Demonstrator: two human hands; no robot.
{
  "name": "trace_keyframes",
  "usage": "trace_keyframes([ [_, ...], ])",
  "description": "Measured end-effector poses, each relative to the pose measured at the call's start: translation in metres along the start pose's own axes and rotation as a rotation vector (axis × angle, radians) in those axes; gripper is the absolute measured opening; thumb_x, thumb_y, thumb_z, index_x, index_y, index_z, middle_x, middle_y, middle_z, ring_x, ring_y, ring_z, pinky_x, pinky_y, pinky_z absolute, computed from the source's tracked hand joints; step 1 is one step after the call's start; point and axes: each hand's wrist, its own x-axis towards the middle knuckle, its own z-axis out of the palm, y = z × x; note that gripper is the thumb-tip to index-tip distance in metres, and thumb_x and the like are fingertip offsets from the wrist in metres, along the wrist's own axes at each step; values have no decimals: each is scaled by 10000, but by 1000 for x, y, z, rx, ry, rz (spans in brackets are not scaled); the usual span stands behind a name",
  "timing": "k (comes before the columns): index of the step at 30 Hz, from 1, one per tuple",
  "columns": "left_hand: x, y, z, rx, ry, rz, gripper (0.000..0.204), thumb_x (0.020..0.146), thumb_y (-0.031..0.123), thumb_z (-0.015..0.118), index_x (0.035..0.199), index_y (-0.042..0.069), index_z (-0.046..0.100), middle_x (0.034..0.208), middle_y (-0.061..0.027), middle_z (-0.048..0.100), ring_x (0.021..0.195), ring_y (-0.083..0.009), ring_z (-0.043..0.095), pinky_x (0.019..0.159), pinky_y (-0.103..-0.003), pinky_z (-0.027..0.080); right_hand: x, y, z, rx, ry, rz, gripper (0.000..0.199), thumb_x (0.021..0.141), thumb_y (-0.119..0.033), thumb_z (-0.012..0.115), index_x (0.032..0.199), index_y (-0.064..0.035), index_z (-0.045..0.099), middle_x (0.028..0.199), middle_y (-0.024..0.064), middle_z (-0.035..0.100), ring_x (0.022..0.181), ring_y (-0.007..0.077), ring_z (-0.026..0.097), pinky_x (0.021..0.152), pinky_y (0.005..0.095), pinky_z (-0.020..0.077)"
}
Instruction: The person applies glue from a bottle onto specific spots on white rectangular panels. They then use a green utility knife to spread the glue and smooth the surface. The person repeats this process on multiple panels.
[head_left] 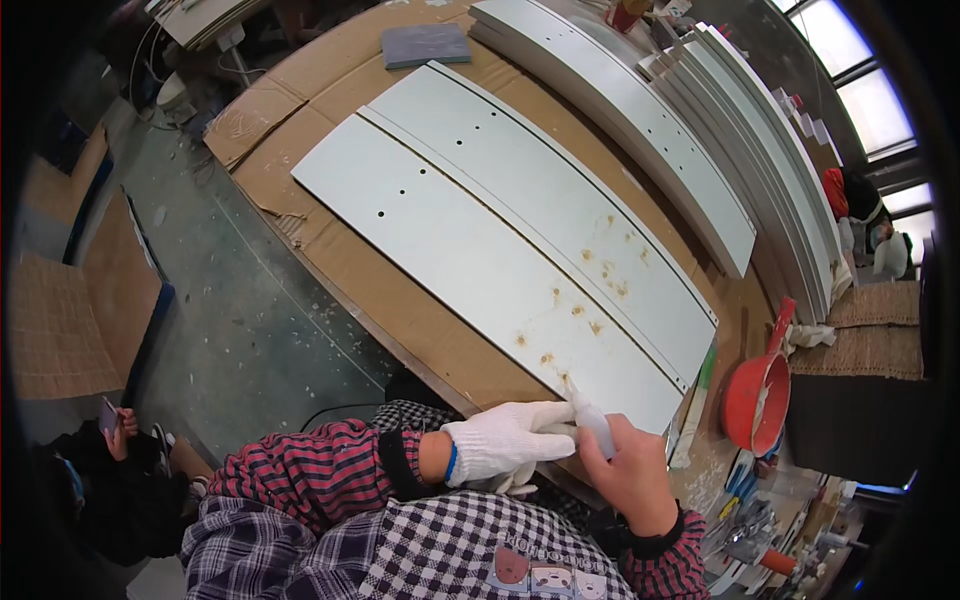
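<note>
My bare right hand [634,474] is wrapped round a white squeeze bottle [594,426]. The bottle's narrow nozzle points at the near edge of a white panel [450,270], close to a brownish spot. Several such spots dot the panel's right half, on both sides of a long dark groove. Small dark holes are drilled toward its left end. My left hand [508,438], in a white knit glove, lies by the panel's near edge with fingers stretched toward the bottle. Below it shows some more white glove fabric [515,482], partly hidden.
Cardboard [300,130] covers the table under the panel. Behind it lie a grey block [425,45], a curved white panel [620,125] and a stack of panels [755,150]. A red pan [745,405] and scattered tools [745,500] are at right. Another person's hand [124,432] holds a phone at left.
</note>
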Motion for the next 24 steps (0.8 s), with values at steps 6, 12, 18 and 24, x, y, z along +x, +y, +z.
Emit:
trace_keyframes([
  [6,3,-5,-1,-3,3,4,658,966,315,573,1542,126,316,974,-55,640,534,-79,530,446,-230,465,1,1,2,-4,-1,-4,275,851,-240,708,748,-22,576,563,186,586,509,369,618,483,437,494],
  [12,5,-8,-2,-29,-15,4,676,975,308,576,1551,108,285,1039,-55,627,546,-72,513,445,-219,464,1,1,2,-1,0,-6,271,854,-242,705,760,-20,581,570,188,590,513,369,622,485,437,496],
  [18,-1,-3,0,-46,0,18,672,975,309,575,1550,107,292,955,-36,616,542,-71,518,451,-222,462,0,1,2,40,5,9,252,860,-240,706,809,-14,606,575,186,594,524,363,630,497,428,501],
  [24,-10,3,-1,-40,51,36,675,979,296,574,1555,106,278,1077,-66,655,532,-67,519,457,-229,458,6,-2,6,78,30,-34,244,856,-231,713,821,-10,615,575,179,590,507,353,616,486,414,487],
])
